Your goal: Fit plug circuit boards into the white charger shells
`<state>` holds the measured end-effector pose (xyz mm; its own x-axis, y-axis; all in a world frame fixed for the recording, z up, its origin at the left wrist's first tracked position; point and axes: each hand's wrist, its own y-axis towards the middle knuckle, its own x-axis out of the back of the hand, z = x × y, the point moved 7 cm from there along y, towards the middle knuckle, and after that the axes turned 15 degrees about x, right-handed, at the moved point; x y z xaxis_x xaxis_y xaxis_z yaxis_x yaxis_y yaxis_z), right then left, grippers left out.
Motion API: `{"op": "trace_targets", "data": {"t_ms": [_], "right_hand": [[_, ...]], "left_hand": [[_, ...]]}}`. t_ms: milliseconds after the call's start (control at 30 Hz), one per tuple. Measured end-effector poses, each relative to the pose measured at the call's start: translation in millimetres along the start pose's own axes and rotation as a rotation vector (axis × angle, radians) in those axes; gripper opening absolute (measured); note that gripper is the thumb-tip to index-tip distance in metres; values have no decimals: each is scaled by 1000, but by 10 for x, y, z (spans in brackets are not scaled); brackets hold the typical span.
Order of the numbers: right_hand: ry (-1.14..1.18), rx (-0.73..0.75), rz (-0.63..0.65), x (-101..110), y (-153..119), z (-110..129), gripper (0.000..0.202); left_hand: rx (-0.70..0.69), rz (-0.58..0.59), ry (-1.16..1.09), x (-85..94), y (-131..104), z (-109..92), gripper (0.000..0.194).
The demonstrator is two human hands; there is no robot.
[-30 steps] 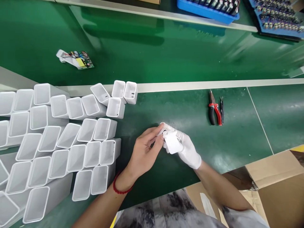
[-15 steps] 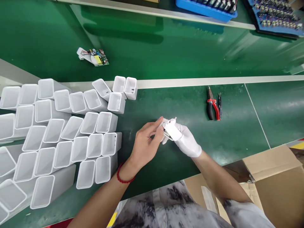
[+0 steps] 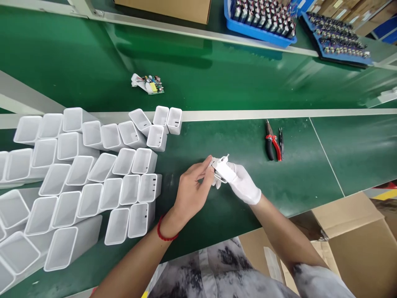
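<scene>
Between both hands, above the green bench [image 3: 198, 142], is a small white plastic part [image 3: 226, 170] with a thin prong at its upper end. My left hand [image 3: 194, 185], bare with a red cord at the wrist, pinches its left end between thumb and fingers. My right hand [image 3: 243, 184], in a white glove, is closed around its other side. A narrow edge shows under the part; the gloved fingertips are partly hidden beneath it. Left of my hands stand rows of open white plastic housings [image 3: 147, 160], some with small dark slots.
Red-and-black pliers [image 3: 272, 142] and black tweezers [image 3: 281, 143] lie to the right. A circuit board [image 3: 154, 85] with a white piece lies at the back. Blue trays [image 3: 260, 34] of components stand on the shelf. An open cardboard box [image 3: 356, 231] is at lower right.
The view has shifted, so more of the shelf shows at the top. Both hands keep their hold on the white part, in nearly the same pose.
</scene>
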<state>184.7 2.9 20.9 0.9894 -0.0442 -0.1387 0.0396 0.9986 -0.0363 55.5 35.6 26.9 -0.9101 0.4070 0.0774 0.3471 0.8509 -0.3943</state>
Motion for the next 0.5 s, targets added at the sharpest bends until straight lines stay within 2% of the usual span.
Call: {"op": "trace_targets", "data": {"t_ms": [100,200,267,300,367,433,500], "right_hand": [[-97,27,51,-6,-30,76,53],[-367,118,139,-9,-89,220,49],[-558,183,118,28,-106,308,50],[-610,200,67,69,-98,340,48],[-557,174,-62,180,-44,352,38],[-335,139,-151,279,66,333,32],[-135,115,-144,327,216,333,37]], "left_hand": [[-57,-19,44,7,-24,-42,38],[-63,-53,81,22,-24,-51,41],[-42,-55,114,24,-18,-46,43],[-35,-52,120,27,-18,-46,45],[-41,-48,95,46,-29,-59,48],[-71,-63,32,88,-48,-81,49],[-117,-98,4,134,-65,-97,44]]}}
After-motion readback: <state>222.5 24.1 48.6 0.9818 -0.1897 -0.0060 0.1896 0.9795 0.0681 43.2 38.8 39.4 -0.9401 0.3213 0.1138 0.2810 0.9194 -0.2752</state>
